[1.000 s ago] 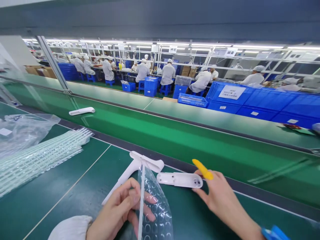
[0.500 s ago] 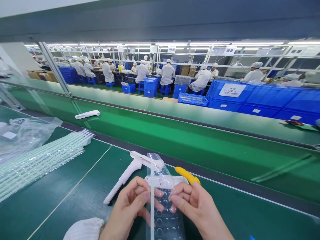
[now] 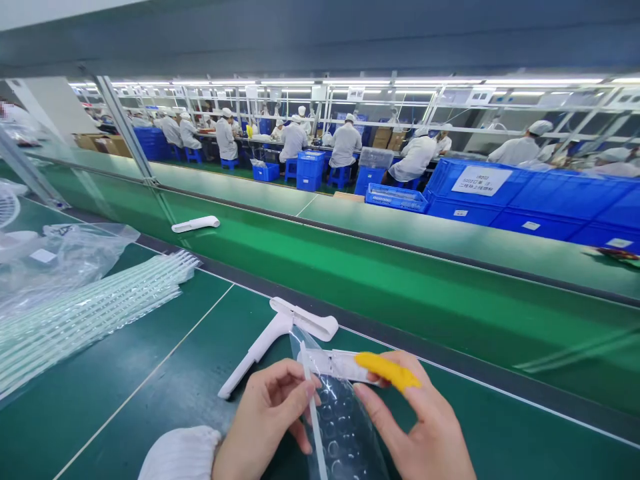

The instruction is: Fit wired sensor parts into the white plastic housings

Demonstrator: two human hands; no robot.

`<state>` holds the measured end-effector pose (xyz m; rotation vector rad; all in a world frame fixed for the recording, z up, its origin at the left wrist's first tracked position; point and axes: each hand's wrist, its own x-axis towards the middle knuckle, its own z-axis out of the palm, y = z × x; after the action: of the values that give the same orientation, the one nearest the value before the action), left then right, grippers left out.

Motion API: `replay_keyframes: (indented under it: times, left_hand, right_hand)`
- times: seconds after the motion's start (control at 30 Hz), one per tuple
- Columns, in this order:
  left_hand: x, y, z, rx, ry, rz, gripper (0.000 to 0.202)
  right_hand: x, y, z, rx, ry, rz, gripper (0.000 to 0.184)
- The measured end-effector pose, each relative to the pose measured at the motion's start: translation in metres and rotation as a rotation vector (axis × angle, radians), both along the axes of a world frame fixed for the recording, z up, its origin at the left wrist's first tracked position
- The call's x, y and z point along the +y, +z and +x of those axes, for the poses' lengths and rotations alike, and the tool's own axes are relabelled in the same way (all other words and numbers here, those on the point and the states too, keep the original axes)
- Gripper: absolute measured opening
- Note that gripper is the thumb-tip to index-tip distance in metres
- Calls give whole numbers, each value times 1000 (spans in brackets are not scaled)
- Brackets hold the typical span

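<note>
My left hand [image 3: 280,410] pinches a clear plastic sheet [image 3: 345,417] by its pale edge strip; rows of round shapes show on the sheet. At the sheet's right side is my right hand [image 3: 417,413], thumb and fingers apart, with a yellow finger cot [image 3: 387,370] over the index finger. Behind the sheet lies a long white plastic part [image 3: 340,363], its right end near my right fingertips; whether they touch it I cannot tell. Farther back, a white T-shaped plastic piece [image 3: 280,327] rests on the green bench.
Several strips with pale green edges [image 3: 115,293] lie stacked at left, beside a clear plastic bag [image 3: 85,253]. A white elongated part [image 3: 196,224] sits on the green conveyor belt [image 3: 350,267]. Beyond are blue crates [image 3: 470,187] and seated people in white.
My right hand has loosened its pinch on the sheet and spread its thumb from the fingers. The sheet has tilted, its top leaning left. The view has shifted slightly left.
</note>
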<state>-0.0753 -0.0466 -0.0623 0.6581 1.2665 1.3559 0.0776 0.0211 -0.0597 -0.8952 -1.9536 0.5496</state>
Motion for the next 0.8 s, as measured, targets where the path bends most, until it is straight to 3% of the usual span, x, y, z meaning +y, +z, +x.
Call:
replay_keyframes:
  times: [0.13, 0.4, 0.57, 0.7, 0.8]
  left_hand:
    - [-1, 1, 2, 11, -24, 10, 29]
    - [-1, 2, 2, 51, -53, 56, 32]
    - [-2, 0, 4, 31, -92, 56, 32]
    - [-3, 0, -2, -26, 14, 28, 27]
    - [-1, 4, -12, -56, 161, 0, 25]
  right_hand:
    - [-7, 6, -10, -74, 108, 129, 8]
    - [-5, 0, -12, -119, 119, 163, 24]
    - [-3, 7, -9, -264, 282, 254, 32]
    - [-2, 8, -7, -232, 299, 227, 28]
    - [-2, 4, -5, -154, 198, 19, 13]
